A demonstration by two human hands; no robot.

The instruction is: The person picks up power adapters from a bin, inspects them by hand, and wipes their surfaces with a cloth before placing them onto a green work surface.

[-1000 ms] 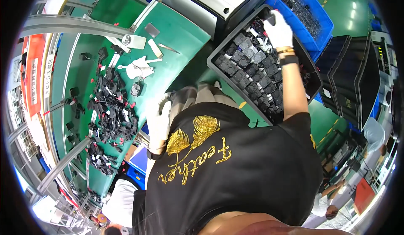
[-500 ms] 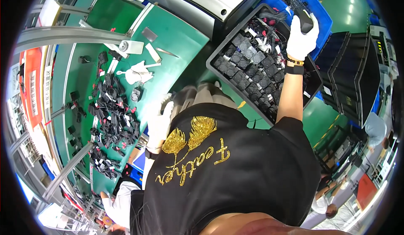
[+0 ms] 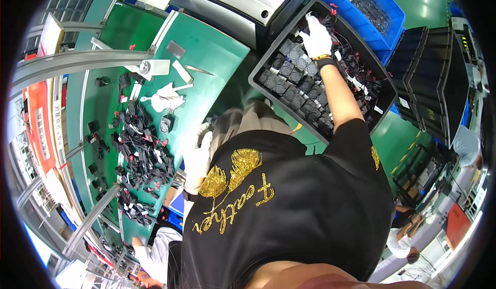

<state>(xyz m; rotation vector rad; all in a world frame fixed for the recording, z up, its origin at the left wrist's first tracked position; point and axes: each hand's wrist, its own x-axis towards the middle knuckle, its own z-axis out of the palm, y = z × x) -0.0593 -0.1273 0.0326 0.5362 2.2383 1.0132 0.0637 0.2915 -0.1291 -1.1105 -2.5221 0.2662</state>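
My right hand (image 3: 316, 38), in a white glove, reaches into the far end of a black crate (image 3: 257, 79). Its fingers are bent down among the parts and look closed; what they hold, if anything, is hidden under the glove. Rows of small square black fan-like units (image 3: 294, 74) fill the crate's left side, with black and red cables (image 3: 356, 72) along its right. My left hand (image 3: 198, 154), also gloved, hangs beside my body at the edge of the green table (image 3: 217, 46). Glare and its angle hide its fingertips.
A heap of cabled black units (image 3: 142, 144) lies on the table near a white bottle (image 3: 155, 67), a white cloth-like piece (image 3: 166, 99) and tweezers (image 3: 200, 70). Behind the crate stands a blue bin (image 3: 395, 23); stacked black crates (image 3: 426, 87) stand to the right. Another person (image 3: 155, 255) sits at lower left.
My right hand has moved left from above the blue bin into the crate. The dark block it held is no longer visible in it. My left hand stays by my body.
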